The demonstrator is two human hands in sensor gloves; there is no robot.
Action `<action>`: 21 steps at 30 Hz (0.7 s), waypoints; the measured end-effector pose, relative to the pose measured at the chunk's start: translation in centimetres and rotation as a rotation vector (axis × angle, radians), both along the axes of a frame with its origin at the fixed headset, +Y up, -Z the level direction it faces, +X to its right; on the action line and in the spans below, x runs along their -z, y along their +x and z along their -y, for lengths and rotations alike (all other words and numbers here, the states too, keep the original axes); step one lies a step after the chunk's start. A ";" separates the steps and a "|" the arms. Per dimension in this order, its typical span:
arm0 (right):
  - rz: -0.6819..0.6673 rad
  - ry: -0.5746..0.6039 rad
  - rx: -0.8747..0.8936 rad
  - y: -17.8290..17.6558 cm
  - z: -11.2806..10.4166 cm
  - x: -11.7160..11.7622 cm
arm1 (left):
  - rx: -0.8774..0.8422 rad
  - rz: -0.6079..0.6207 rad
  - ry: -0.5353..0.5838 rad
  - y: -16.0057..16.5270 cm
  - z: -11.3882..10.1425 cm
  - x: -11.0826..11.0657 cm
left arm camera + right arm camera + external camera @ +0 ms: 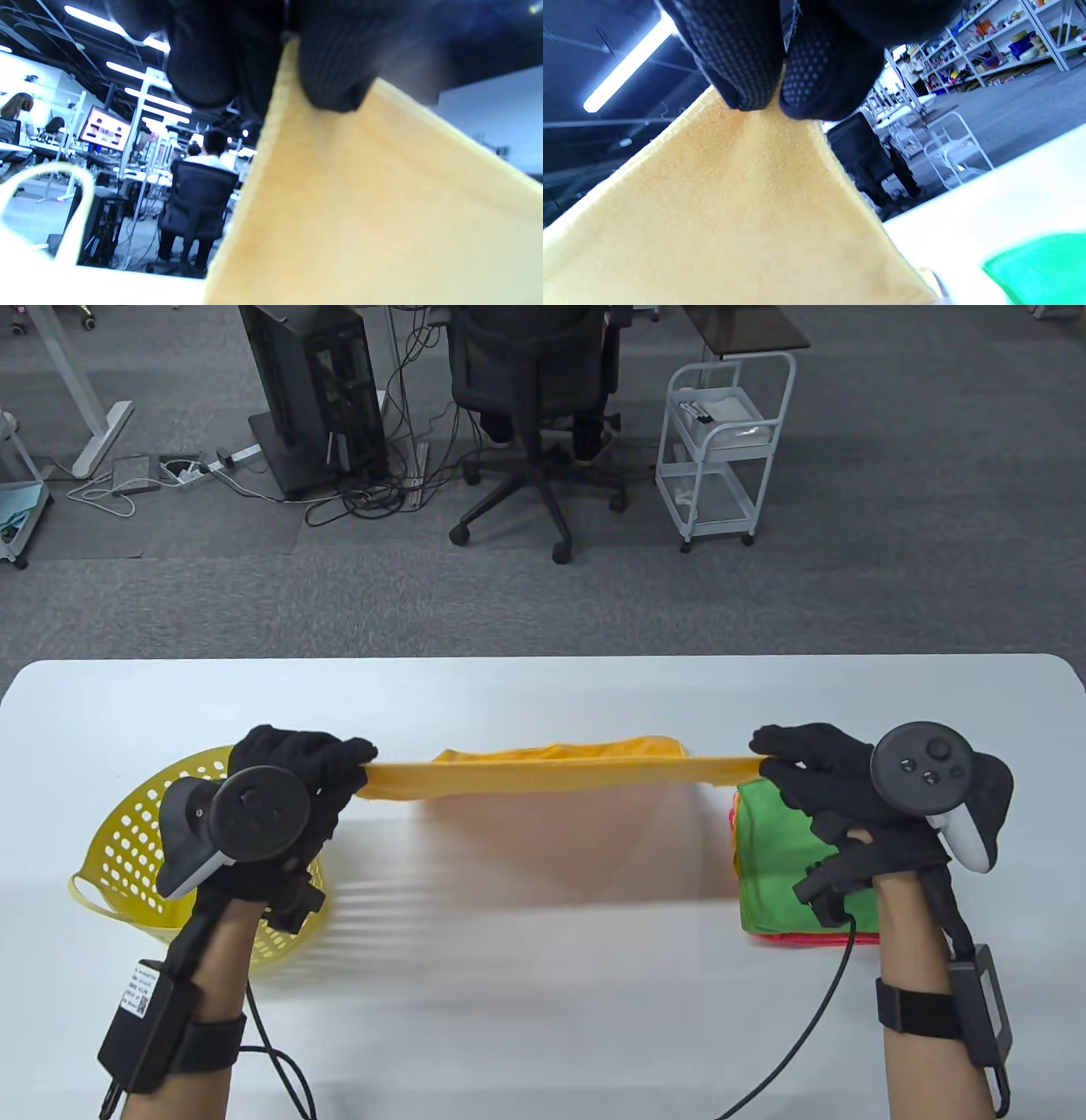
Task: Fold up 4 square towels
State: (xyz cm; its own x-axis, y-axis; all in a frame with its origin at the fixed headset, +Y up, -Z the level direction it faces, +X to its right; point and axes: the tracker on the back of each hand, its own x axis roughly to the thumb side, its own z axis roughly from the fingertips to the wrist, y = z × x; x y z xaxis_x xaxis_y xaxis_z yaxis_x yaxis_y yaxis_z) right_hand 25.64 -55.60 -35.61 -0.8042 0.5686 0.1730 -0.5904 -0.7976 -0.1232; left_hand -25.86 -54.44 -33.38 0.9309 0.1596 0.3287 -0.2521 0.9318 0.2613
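Observation:
An orange towel hangs stretched in the air between both hands above the white table; its lower part is motion-blurred. My left hand pinches its left corner, seen close in the left wrist view. My right hand pinches its right corner, also in the right wrist view. The towel fills both wrist views. A stack of folded towels with a green one on top lies under my right hand; it also shows in the right wrist view.
A yellow perforated basket stands at the left of the table under my left hand; its handle shows in the left wrist view. Beyond the table's far edge are an office chair and a white cart.

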 end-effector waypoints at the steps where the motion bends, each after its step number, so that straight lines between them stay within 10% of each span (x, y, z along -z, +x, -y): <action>1: -0.002 -0.029 -0.020 -0.1 0.8 -0.2 | 0.021 -0.005 -0.016 0.2 0.8 -0.4; 11: -0.061 -0.267 -0.295 -2.2 9.2 0.0 | 0.471 -0.001 -0.196 4.2 9.1 -1.1; 21: -0.035 -0.343 -0.330 -3.0 10.6 2.1 | 0.719 -0.066 -0.248 6.4 10.8 1.7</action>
